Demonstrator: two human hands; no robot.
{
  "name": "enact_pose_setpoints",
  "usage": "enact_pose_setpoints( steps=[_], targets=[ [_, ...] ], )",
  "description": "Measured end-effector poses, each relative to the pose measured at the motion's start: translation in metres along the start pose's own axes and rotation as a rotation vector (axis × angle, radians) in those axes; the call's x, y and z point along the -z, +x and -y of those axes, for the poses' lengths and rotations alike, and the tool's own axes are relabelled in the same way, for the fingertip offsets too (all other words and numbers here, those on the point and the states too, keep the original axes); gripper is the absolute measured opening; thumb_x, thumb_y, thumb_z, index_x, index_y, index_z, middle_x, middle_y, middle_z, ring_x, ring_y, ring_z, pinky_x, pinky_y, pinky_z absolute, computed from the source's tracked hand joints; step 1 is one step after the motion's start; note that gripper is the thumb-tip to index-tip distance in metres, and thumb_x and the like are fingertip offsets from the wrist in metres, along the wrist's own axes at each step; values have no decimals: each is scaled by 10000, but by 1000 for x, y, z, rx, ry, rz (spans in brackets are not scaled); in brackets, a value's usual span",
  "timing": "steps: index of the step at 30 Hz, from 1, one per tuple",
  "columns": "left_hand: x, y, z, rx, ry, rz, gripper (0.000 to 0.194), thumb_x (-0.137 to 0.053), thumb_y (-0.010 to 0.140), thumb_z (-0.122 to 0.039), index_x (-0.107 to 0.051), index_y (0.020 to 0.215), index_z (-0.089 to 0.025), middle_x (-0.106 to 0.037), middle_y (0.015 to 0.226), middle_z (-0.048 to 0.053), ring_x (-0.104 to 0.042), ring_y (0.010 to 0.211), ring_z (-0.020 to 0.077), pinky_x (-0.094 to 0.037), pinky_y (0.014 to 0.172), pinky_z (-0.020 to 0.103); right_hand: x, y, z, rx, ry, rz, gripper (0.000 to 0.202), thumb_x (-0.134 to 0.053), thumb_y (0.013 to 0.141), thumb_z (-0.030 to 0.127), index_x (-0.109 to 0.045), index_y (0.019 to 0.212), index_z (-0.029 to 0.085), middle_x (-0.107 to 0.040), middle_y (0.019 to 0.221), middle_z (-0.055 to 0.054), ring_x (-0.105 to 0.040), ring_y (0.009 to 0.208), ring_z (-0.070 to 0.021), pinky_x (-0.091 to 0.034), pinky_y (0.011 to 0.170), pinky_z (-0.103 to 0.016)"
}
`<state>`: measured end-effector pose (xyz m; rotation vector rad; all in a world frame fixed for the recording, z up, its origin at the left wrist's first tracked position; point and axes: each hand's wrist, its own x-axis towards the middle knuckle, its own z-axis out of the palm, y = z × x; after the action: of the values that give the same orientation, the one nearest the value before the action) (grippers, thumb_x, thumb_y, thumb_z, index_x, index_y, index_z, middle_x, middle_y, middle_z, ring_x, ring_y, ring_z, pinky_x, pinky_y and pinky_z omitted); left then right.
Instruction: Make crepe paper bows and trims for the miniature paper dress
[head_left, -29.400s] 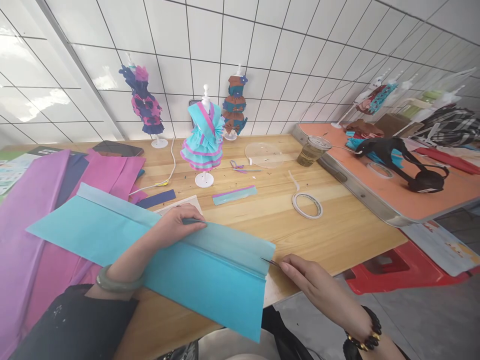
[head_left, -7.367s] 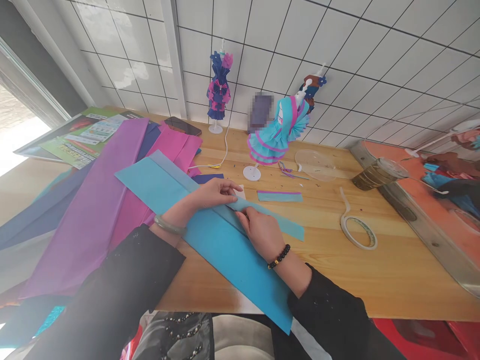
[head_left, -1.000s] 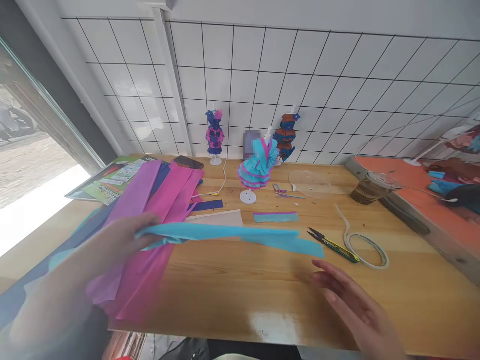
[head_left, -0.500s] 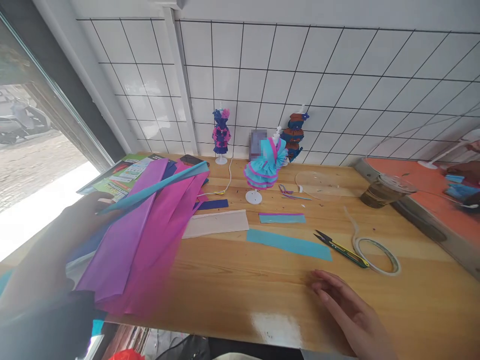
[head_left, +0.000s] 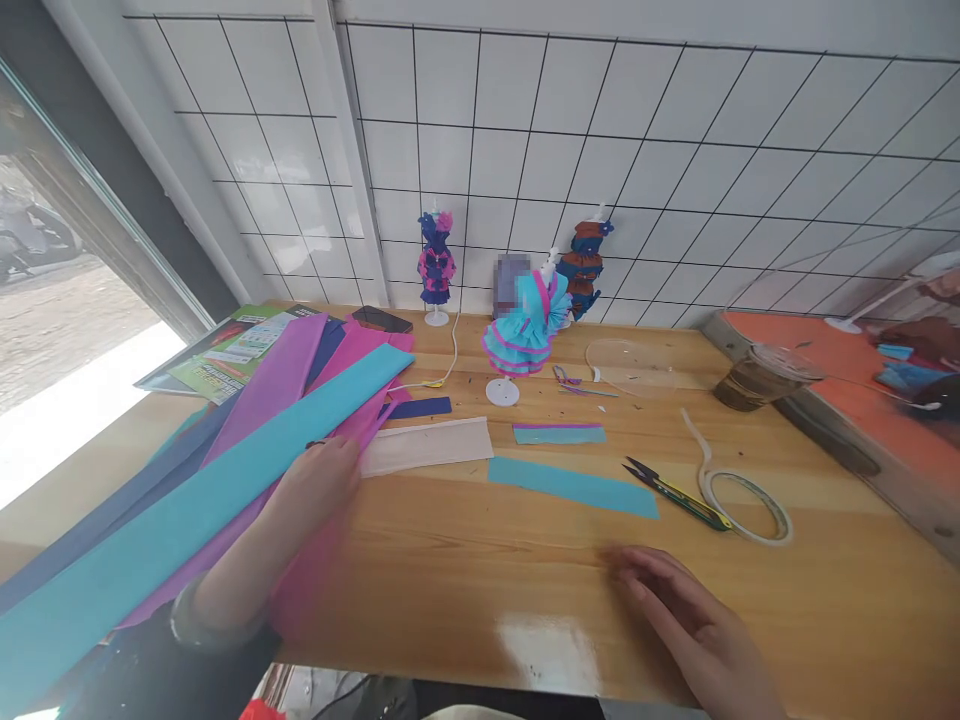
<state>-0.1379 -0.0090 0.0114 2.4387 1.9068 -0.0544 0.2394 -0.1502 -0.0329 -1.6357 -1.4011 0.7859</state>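
My left hand [head_left: 321,480] is closed on the edge of the pink paper [head_left: 319,565], at the right side of a pile. A long light blue strip [head_left: 217,490] lies slanting across the purple paper [head_left: 262,390], left of that hand. Near the front edge, my right hand [head_left: 675,610] rests with curled fingers apart and nothing in them. Beyond it lie a flat blue strip [head_left: 574,487], a shorter blue strip with a purple edge [head_left: 559,434], a pale strip [head_left: 427,447] and yellow-and-black snips [head_left: 679,495].
A tape roll [head_left: 750,508] lies beside the snips. Small dressed stands, one in a blue ruffled dress [head_left: 521,335], are near the tiled wall. A phone [head_left: 382,319] and booklets [head_left: 225,355] are at the back left, a drink cup [head_left: 761,378] at the right.
My left hand has moved right, from the light blue strip to the pink paper. The light blue strip now lies broad side up across the pile. My right hand has barely moved.
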Motion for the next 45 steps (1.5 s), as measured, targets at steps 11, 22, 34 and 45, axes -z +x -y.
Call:
enact_pose_setpoints(
  steps=[11, 22, 34, 45],
  targets=[
    [4, 4, 3, -8, 84, 46, 264, -345, 821, -186, -604, 787, -144, -625, 796, 114, -604, 788, 231, -411, 705, 327, 2, 2, 7, 70, -67, 23, 231, -544, 788, 376, -664, 904, 217, -646, 1018, -70, -606, 951, -188, -513, 817, -248],
    [12, 1, 6, 77, -19, 22, 330, -307, 790, -118, -587, 963, -140, -636, 907, 112, -599, 816, 226, -428, 662, 301, 2, 2, 8, 91, -44, 26, 249, -526, 798, 393, -668, 882, 206, -649, 990, -90, -607, 941, -198, -518, 809, -275],
    [52, -26, -100, -531, -538, 312, 315, -364, 773, -121, -629, 900, -234, -602, 818, 8, -555, 768, 146, -424, 681, 244, -12, 13, 58, 488, -287, 47, 343, -492, 832, 244, -486, 1175, 238, -497, 1213, -108, -444, 1148, -243, -404, 947, -439],
    [37, 5, -143, -860, -616, 321, 394, -385, 737, -56, -593, 1023, -229, -602, 867, 14, -541, 771, 123, -421, 679, 222, -8, 27, 78, 279, -359, 386, 210, -453, 862, 288, -651, 884, 223, -673, 810, -23, -593, 773, -159, -449, 713, -266]
  ],
)
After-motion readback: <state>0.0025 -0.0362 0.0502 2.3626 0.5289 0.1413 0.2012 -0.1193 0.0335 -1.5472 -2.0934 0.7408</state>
